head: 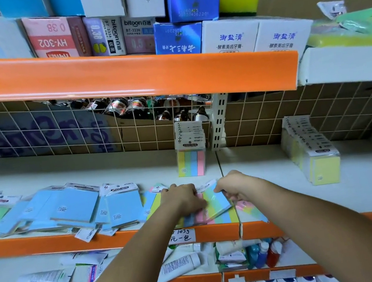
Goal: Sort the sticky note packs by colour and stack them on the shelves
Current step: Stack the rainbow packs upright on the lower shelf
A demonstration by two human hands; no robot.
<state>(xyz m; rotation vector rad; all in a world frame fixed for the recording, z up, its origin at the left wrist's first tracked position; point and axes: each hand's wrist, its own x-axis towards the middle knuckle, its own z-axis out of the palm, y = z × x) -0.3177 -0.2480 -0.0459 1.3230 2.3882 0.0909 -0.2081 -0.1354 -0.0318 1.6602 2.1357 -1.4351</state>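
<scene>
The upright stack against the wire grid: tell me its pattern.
Vertical pastel stripes on the upright stack: yellow, green, blue, pink, left to right. Head view.

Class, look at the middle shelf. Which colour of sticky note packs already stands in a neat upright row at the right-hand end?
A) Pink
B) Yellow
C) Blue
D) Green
B: the row of yellow packs stands upright at the right of the middle shelf, while the blue packs lie in a loose heap at the left.
</scene>
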